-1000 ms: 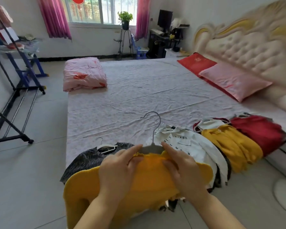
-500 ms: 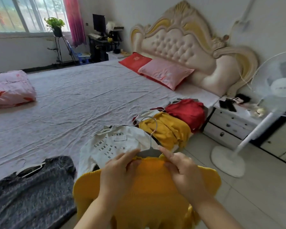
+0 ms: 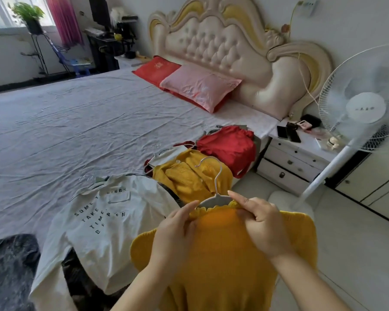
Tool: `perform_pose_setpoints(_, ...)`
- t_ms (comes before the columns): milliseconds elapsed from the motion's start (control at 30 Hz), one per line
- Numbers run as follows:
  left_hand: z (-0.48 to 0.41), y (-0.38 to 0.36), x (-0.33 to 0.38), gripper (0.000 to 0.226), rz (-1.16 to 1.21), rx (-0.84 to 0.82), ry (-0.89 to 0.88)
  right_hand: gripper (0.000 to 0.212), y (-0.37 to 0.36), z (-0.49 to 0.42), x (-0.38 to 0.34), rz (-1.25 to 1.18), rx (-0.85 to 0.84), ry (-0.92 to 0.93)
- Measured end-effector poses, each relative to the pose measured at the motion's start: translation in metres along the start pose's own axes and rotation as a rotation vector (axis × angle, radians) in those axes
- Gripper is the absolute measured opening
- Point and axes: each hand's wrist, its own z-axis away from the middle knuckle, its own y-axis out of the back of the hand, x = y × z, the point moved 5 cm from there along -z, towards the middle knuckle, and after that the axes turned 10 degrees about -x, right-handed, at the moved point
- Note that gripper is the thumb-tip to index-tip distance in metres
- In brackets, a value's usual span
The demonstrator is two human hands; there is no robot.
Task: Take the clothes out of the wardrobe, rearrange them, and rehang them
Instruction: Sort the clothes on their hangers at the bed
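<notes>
I hold an orange-yellow knit top (image 3: 225, 261) up in front of me on a white hanger (image 3: 213, 194), whose hook points up. My left hand (image 3: 173, 232) grips the left side of the collar and my right hand (image 3: 261, 223) pinches the right side at the hanger's shoulder. On the bed's near edge lie a white printed shirt (image 3: 103, 223), a mustard knit (image 3: 189, 176), a red garment (image 3: 229, 147) and a dark grey top (image 3: 9, 265), each on a hanger.
The grey bed sheet (image 3: 76, 131) stretches left and back, with red and pink pillows (image 3: 198, 88) at the padded headboard (image 3: 222, 48). A white nightstand (image 3: 294, 162) and a standing fan (image 3: 359, 113) are to the right, over a tiled floor (image 3: 357, 254).
My view has swung right, from the window side to the headboard, nightstand and fan. Both hands keep hold of the yellow top's collar, which now hangs past the mustard knit.
</notes>
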Motion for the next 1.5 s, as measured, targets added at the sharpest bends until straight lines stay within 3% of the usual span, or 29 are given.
perform_pose_setpoints(267,-0.153,-0.031,-0.029,0.044,0.065,-0.073,0.078,0.058,-0.022,-0.126,0.101,0.034,-0.096,-0.032)
perform_pose_setpoints(433,-0.235,-0.018,-0.038,0.046,0.055,-0.070,0.108,0.045,-0.037,-0.218,0.136,0.043,-0.154,0.026)
perform_pose_setpoints(567,-0.287,-0.006,-0.056,0.048,0.047,-0.018,0.167,0.047,-0.062,-0.284,0.158,-0.040,-0.228,0.049)
perform_pose_setpoints(967,-0.462,0.044,-0.166,0.049,0.034,0.214,0.536,0.053,-0.225,-0.526,0.221,-0.312,-0.595,0.200)
perform_pose_setpoints(1100,-0.510,0.064,-0.216,0.051,0.014,0.267,0.650,0.047,-0.297,-0.585,0.233,-0.272,-0.735,0.185)
perform_pose_setpoints(1267,-0.528,0.061,-0.273,0.058,-0.039,0.193,0.847,0.061,-0.392,-0.613,0.261,0.166,-1.055,0.068)
perform_pose_setpoints(1367,-0.517,0.043,-0.285,0.057,-0.049,0.100,0.923,0.056,-0.405,-0.590,0.267,0.180,-1.197,0.059)
perform_pose_setpoints(1500,-0.500,0.030,-0.288,0.055,-0.029,0.062,0.985,0.050,-0.397,-0.555,0.267,0.171,-1.267,0.082)
